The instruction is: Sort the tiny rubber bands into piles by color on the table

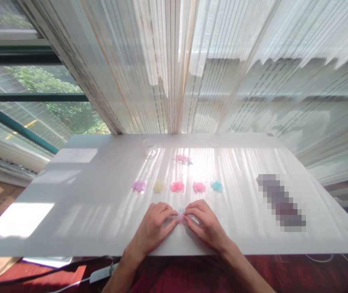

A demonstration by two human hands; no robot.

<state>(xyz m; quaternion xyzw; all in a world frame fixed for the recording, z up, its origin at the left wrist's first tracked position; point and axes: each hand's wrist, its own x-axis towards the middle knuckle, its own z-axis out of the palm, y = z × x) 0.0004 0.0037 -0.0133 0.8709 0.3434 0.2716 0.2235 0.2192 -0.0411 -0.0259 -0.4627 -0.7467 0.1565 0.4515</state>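
Note:
Near the front edge of a white table, my left hand [158, 224] and my right hand [203, 224] meet fingertip to fingertip. Between them they pinch a small translucent, pale purple item [181, 216], mostly covered by the fingers. Beyond the hands lies a row of small piles of thin pieces: purple [139, 186], yellow [159, 186], red-pink [177, 186], pink [199, 186] and turquoise [217, 186]. Farther back is a looser pile of pink pieces [183, 159].
A clear round container [151, 150] and a clear disc [213, 141] are at the back of the table [100, 183]. A blurred-out object [282, 201] lies at the right. Striped curtains hang behind; a white power strip [102, 273] is below the front edge.

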